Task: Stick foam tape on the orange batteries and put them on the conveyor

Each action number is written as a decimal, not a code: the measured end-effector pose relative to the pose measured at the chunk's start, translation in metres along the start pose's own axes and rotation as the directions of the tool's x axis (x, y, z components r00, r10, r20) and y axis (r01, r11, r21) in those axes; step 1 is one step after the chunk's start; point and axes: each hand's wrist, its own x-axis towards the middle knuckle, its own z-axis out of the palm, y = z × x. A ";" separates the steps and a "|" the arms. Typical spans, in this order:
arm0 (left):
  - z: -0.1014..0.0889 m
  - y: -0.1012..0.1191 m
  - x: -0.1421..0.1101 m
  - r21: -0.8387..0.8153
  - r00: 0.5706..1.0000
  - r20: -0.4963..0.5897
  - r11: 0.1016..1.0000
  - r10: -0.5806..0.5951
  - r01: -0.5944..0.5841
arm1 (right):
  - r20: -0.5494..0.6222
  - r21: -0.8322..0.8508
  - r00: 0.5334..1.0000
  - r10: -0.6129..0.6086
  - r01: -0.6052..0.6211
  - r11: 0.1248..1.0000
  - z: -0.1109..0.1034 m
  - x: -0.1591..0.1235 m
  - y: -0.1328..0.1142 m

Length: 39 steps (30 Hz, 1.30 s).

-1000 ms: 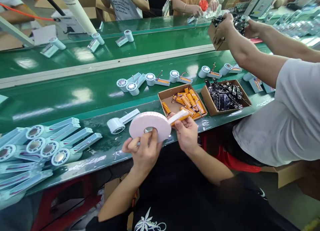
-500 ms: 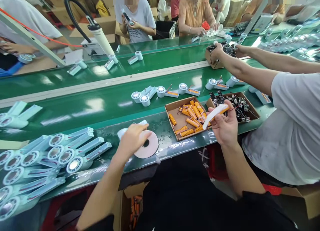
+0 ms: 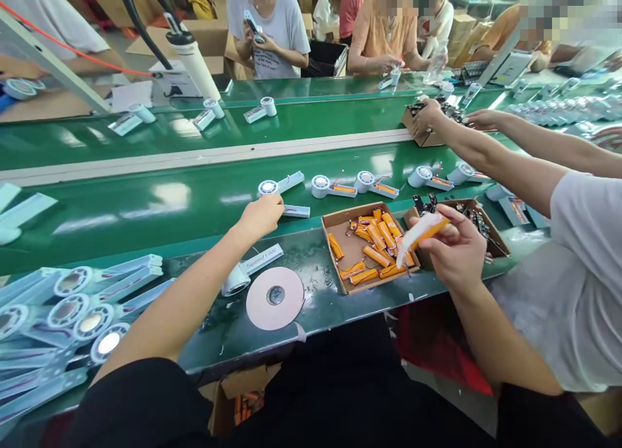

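Note:
Over the near edge of the green belt, my left hand (image 3: 263,215) is closed on a light-blue fan housing (image 3: 297,211); its handle sticks out to the right and its round head is hidden. Just behind lies another fan housing (image 3: 269,188). My right hand (image 3: 459,248) pinches an orange battery (image 3: 434,226) with a strip of white tape (image 3: 413,235) on it, the strip's loose end hanging down. A roll of white tape (image 3: 265,313) lies flat on the bench, beside a fan housing marked "Speed FAN" (image 3: 262,259).
A cardboard box of orange batteries (image 3: 344,216) stands below my right hand, with a box of black circuit boards (image 3: 490,231) beside it. Many fan housings (image 3: 68,311) are piled at left. A co-worker's arms (image 3: 505,153) reach across the belt from the right, holding another box (image 3: 413,125).
My left hand put the tape roll down on the bench, then reached forward to the belt and took hold of a fan housing. My right hand moved right with the taped battery.

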 end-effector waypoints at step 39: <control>-0.008 0.024 0.044 -0.291 0.985 0.025 0.942 -0.169 0.169 | 0.796 -0.582 0.450 0.406 0.753 0.306 0.175 0.138 0.113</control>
